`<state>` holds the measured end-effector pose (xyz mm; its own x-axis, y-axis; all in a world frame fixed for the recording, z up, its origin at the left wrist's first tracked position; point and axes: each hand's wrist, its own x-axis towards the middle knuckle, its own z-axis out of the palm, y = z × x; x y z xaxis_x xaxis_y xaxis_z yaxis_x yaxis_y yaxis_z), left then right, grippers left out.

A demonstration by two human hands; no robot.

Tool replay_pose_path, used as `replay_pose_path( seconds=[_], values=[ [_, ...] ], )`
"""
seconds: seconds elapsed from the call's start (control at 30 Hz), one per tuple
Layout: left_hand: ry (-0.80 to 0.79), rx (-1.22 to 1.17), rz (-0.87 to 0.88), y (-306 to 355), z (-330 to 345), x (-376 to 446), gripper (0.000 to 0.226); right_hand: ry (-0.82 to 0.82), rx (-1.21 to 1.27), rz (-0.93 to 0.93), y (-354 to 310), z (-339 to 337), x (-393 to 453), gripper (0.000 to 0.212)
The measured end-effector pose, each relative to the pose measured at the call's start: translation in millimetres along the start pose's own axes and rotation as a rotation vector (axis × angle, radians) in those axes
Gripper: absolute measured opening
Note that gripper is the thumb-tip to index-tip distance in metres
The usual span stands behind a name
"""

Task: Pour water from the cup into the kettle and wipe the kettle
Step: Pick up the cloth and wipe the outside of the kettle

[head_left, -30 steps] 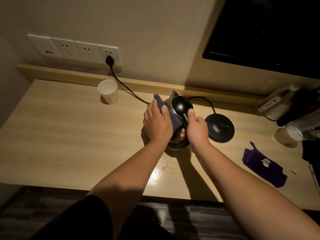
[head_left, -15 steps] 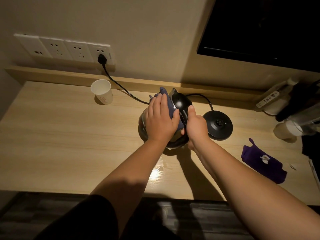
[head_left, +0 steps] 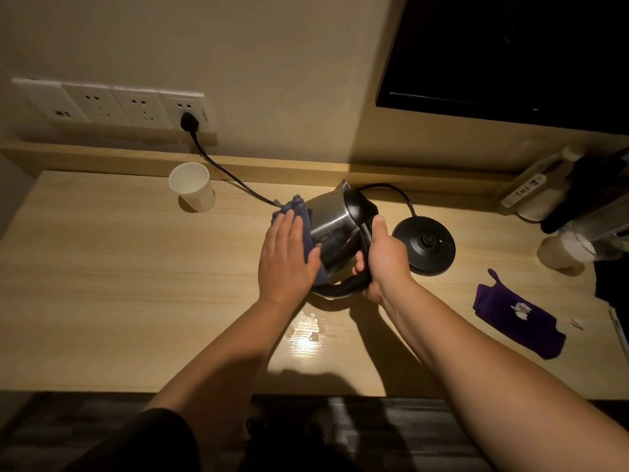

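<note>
One steel kettle [head_left: 335,229] stood tilted on the desk [head_left: 119,284], off its base [head_left: 425,245]. The right hand [head_left: 386,258] had its fingers wrapped round the handle; the left hand [head_left: 284,258], fingers flat and together, pressed a dark cloth [head_left: 303,216] against its side. The cup [head_left: 192,187] sat well apart.

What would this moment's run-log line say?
step: wiping kettle | left hand: flat on cloth against kettle side | right hand: gripping handle, kettle tilted | cup: upright, apart
</note>
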<state>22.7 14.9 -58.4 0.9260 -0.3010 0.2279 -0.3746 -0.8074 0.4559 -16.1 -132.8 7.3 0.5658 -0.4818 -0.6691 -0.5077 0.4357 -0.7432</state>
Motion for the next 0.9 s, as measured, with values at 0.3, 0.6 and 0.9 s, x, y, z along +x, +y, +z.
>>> replay_pose_path(
  seconds=[0.3,0.6,0.9],
  values=[
    [0.071,-0.378,-0.309,-4,-9,5,0.049,0.012,-0.069,-0.072,2,5,1,0.057],
    [0.066,-0.194,0.022,59,-22,52,0.052,0.081,-0.126,-0.164,1,15,-8,0.051],
    [-0.005,-0.243,-0.086,-2,-16,7,0.055,0.033,-0.187,-0.207,2,16,-11,0.051]
  ],
)
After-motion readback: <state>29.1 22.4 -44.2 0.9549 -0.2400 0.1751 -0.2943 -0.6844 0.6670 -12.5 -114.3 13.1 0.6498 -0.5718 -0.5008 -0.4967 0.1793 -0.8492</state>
